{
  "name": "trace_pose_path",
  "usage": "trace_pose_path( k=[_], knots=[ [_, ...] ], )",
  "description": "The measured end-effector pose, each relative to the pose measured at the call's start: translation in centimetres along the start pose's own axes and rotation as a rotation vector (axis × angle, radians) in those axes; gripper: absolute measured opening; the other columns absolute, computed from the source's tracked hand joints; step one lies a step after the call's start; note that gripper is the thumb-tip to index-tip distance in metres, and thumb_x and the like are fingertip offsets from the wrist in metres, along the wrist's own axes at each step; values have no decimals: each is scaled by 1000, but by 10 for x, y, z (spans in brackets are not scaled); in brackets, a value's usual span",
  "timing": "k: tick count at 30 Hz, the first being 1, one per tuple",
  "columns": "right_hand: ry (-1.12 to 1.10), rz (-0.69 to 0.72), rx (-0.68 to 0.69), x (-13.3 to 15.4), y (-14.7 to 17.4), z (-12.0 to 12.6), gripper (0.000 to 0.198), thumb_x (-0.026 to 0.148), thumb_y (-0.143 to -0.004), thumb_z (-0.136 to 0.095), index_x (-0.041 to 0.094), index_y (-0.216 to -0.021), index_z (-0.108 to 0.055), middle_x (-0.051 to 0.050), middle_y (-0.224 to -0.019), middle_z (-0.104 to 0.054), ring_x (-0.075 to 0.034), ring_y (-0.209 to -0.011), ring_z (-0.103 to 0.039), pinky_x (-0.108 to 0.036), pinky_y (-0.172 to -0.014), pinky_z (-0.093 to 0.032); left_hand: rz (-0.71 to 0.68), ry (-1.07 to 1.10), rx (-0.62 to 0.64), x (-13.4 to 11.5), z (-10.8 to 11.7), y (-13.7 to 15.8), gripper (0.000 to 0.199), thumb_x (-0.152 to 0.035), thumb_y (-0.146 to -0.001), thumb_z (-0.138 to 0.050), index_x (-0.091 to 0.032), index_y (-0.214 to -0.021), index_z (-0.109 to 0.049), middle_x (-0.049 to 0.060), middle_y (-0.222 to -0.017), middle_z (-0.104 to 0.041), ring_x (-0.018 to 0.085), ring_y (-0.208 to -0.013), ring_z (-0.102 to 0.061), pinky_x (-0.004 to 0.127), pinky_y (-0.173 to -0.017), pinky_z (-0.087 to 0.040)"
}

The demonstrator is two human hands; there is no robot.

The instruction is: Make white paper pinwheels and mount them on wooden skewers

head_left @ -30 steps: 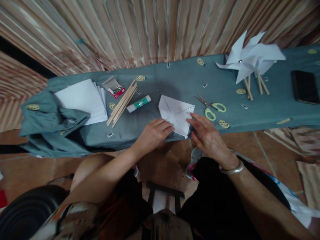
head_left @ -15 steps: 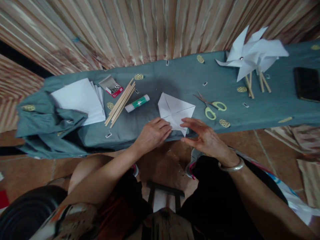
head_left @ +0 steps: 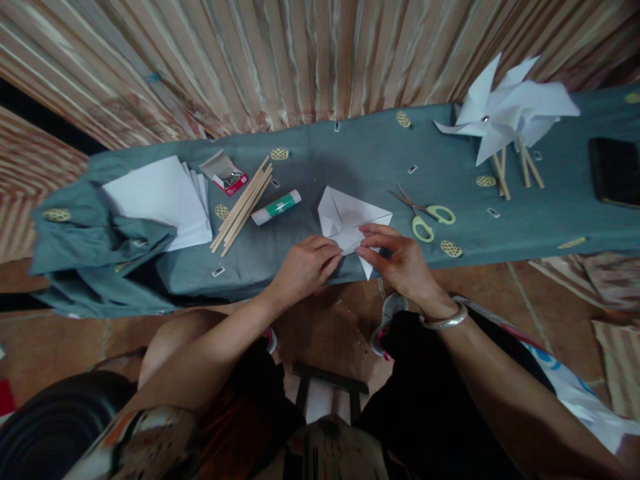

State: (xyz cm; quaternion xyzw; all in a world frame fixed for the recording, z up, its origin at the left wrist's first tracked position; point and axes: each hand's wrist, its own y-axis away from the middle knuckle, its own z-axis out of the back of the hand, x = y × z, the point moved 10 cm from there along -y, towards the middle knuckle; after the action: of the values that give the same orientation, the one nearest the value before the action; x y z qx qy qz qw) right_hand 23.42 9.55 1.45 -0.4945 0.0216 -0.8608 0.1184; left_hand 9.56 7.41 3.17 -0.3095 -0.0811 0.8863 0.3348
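Note:
A white sheet of paper (head_left: 345, 212), slit from its corners toward the middle, lies at the table's near edge. My left hand (head_left: 311, 264) pinches its lower left part, fingers closed. On the right side, my right hand (head_left: 395, 257) grips a paper flap between thumb and fingers near the centre; one pointed corner hangs below. Scissors with light green handles (head_left: 424, 212) rest to the right of the paper, blades partly apart. A glue stick (head_left: 276, 207) with a green label lies to the left.
Wooden sticks (head_left: 243, 208) lie beside an opened small red box (head_left: 225, 175) of metal pins. A stack of white paper (head_left: 157, 200) is at left. Paper pinwheels (head_left: 505, 110) on sticks and a black phone (head_left: 615, 170) occupy the right end. A pleated curtain (head_left: 300, 60) hangs behind.
My right hand has moved left and inward, closing on a paper flap and bringing it toward the centre. My left hand stays on the paper.

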Motion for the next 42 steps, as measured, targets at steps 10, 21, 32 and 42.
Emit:
trace_pose_path(
  k=[10,21,32,42],
  knots=[
    [207,-17,-89,2,-5,-4,7,24,-78,-66,20,-74,-71,-12,-116,-71,-28,-110,-65,-48,-98,-50,-32,26,-38,-2,3,3,21,-20,-96,-52,-15,-111,-66,7,-94,-71,17,-90,-67,28,-79,-55],
    [343,64,-87,15,-2,-7,11,26,-86,-59,21,-81,-68,-13,-113,-71,-28,-112,-63,-49,-98,-48,-9,65,-17,3,-2,3,23,-17,-96,-49,-13,-106,-69,9,-94,-70,18,-89,-66,30,-79,-56],
    [370,131,-64,18,1,-7,15,26,-91,-53,22,-86,-67,-11,-115,-69,-28,-109,-63,-50,-99,-47,40,64,-12,10,-4,1,22,-13,-93,-52,-14,-105,-70,8,-96,-71,17,-88,-67,30,-80,-56],
    [380,196,-39,20,4,-9,24,24,-94,-45,23,-104,-66,-10,-122,-64,-27,-117,-58,-52,-103,-46,50,55,-13,12,-5,0,22,-13,-92,-53,-14,-105,-71,8,-95,-72,17,-87,-68,30,-79,-56]
  ],
)
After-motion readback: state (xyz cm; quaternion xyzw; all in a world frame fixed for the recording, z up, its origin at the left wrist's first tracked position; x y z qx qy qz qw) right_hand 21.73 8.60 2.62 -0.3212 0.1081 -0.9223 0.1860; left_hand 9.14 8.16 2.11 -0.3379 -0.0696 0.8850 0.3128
